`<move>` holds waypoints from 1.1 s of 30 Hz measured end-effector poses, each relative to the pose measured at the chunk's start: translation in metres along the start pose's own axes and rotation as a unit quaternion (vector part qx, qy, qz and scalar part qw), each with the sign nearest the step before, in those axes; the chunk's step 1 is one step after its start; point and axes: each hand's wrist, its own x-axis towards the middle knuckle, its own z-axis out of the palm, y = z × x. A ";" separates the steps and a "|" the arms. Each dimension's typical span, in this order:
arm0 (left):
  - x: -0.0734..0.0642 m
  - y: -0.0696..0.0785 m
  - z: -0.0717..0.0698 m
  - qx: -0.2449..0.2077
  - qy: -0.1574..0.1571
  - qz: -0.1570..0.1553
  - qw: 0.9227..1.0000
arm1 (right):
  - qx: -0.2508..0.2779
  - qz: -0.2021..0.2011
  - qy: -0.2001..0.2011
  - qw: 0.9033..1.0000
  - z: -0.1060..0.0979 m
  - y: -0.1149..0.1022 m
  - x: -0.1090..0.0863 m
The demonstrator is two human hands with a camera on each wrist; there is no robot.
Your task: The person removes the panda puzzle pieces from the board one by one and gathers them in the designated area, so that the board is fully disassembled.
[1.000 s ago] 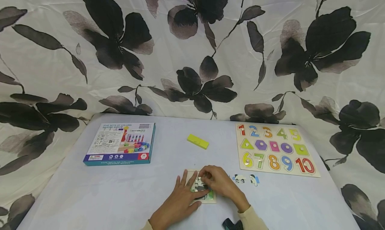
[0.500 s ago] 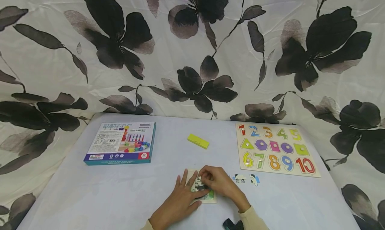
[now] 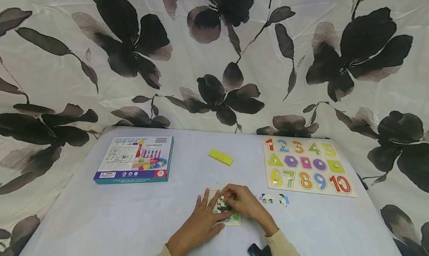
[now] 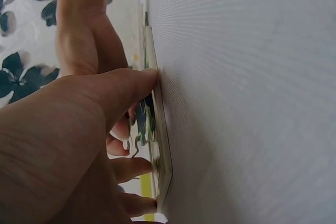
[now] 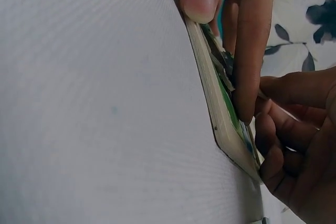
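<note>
A small wooden jigsaw board [image 3: 237,223] with a panda picture lies at the front of the table, partly covered by both hands. My left hand [image 3: 202,220] rests on it with fingers spread, thumb at the near edge. From the right, my right hand [image 3: 246,203] reaches over the board. Its thumb and index finger pinch a thin puzzle piece [image 5: 262,95], mostly hidden by the fingers. Green and dark pieces sit tilted in the board's recess [image 5: 227,95]. Just right of the hand lie two loose pieces, a panda face [image 3: 267,199] and a black-white-blue one [image 3: 283,200].
A number-and-shape board [image 3: 310,167] lies at the back right. At the back left is a flat boxed toy [image 3: 133,160]. A yellow-green block [image 3: 220,157] sits between them. Near the right sleeve, a black object [image 3: 258,249] shows at the front edge.
</note>
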 end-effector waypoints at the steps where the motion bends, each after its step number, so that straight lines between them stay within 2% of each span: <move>1: 0.000 0.000 0.000 0.000 0.000 0.000 1.000 | 0.000 0.002 0.002 1.000 0.000 0.000 0.000; 11: -0.001 -0.002 0.001 -0.001 -0.012 0.002 1.000 | -0.016 0.025 0.019 0.999 0.003 -0.005 0.001; 20: -0.001 -0.004 0.001 -0.007 -0.017 0.007 1.000 | -0.023 0.038 0.013 0.999 0.003 -0.005 0.002; 24: -0.003 -0.006 -0.001 -0.034 -0.024 0.008 0.999 | -0.022 0.034 0.010 0.999 0.002 -0.004 0.002; 28: -0.008 -0.011 -0.006 -0.064 -0.030 -0.002 0.998 | -0.023 0.028 0.011 0.999 0.003 -0.004 0.003; 33: -0.013 -0.016 -0.009 -0.060 -0.022 0.001 0.998 | -0.020 0.027 0.012 0.999 0.003 -0.004 0.003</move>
